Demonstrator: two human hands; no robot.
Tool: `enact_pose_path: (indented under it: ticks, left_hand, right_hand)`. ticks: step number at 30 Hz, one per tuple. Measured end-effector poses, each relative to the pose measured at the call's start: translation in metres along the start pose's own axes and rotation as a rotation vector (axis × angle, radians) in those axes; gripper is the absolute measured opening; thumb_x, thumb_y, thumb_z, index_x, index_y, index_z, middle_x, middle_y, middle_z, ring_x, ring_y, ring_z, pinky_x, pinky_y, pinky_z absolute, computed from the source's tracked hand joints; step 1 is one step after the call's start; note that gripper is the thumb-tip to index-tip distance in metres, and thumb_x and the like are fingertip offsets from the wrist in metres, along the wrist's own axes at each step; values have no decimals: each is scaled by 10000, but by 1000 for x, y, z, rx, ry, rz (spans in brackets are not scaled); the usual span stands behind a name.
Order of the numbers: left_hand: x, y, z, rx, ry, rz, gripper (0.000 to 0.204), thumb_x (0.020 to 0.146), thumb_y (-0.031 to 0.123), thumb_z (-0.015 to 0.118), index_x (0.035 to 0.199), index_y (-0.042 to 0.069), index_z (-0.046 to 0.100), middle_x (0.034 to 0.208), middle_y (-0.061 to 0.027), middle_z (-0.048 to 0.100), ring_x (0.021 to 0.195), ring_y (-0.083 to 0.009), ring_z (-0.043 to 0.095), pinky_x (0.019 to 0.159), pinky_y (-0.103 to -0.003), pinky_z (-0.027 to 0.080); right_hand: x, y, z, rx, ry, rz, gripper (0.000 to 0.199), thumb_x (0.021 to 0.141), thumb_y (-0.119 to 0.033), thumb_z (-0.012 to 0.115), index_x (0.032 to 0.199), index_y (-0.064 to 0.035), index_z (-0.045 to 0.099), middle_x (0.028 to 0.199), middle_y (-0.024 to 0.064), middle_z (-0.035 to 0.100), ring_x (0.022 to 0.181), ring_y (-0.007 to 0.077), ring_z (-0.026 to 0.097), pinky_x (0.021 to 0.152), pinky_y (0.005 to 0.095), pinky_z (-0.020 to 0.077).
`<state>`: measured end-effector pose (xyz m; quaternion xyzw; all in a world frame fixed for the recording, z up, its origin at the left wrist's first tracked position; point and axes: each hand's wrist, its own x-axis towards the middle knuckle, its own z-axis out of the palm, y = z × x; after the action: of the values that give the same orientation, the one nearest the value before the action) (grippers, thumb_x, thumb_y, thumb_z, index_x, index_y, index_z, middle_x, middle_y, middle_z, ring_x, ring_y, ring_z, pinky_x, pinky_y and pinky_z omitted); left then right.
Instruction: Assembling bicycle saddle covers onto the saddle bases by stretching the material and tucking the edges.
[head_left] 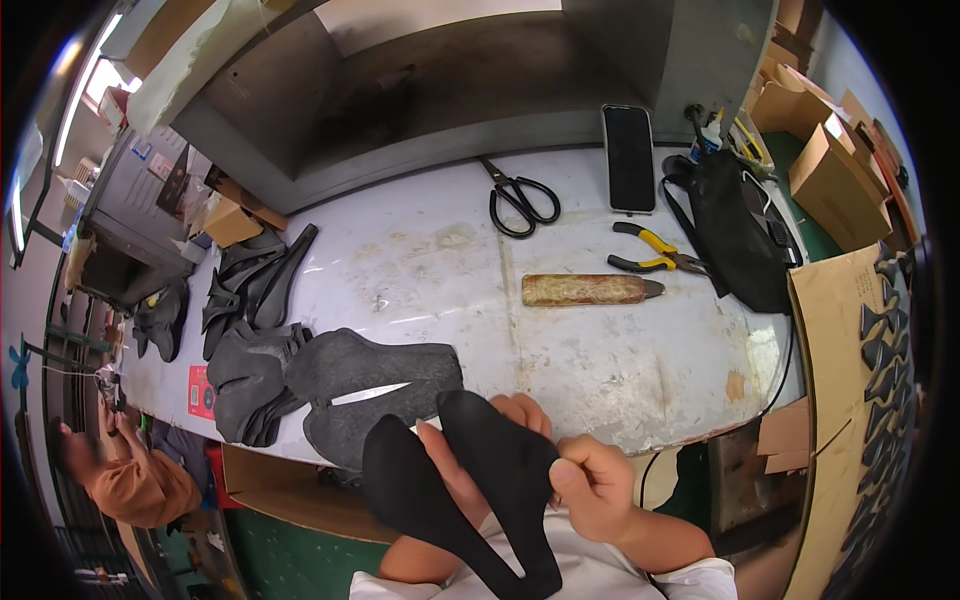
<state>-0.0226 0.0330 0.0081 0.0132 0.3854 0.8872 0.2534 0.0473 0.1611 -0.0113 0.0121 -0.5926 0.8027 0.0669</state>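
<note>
Nearest the camera, in the head view, is the black saddle-shaped piece (500,480), slotted down its middle, which I hold up in front of my body at the near edge of the bench (420,270). My left hand (457,480) is behind it, partly hidden, its thumb in the slot and its fingers curled over the far side; my right hand (602,492) pinches the right edge between thumb and bent fingers.

Below the bench on my left sits an open carton (290,490); I cannot tell what it holds. Past the bench's right end are more open cardboard boxes (838,190), their insides hidden from me. The grey metal cabinet (690,60) at the back stands open-fronted. A cardboard panel (825,330) at right carries rows of dark, curved pieces (880,350).

On the bench, a grey slotted piece (380,362) lies just left of my hands, beside a stack of grey pieces (250,385). Scissors (520,207), yellow-and-black pliers (650,248) and a phone (628,160) lie farther back.
</note>
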Motion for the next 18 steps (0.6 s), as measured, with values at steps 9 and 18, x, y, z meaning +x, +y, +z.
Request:
enact_pose_path:
  ticks: [9,18]
  left_hand:
    - [-9,-12,-18,331,124,190,707,909,727,381,1099,55,491,895,-46,521,850,-163,513,788,-296,439]
    - [-3,-34,-18,276,17,276,674,925,726,297,1006,70,430,757,-37,415,695,-150,434,661,-290,387]
  right_hand:
    - [15,-12,15,195,194,17,153,924,-101,649,983,32,601,815,62,643,736,74,567,664,235,468]
    - [29,-23,8,-613,7,-454,214,776,-106,776,724,-30,584,545,91,552,435,232,547,418,315,408]
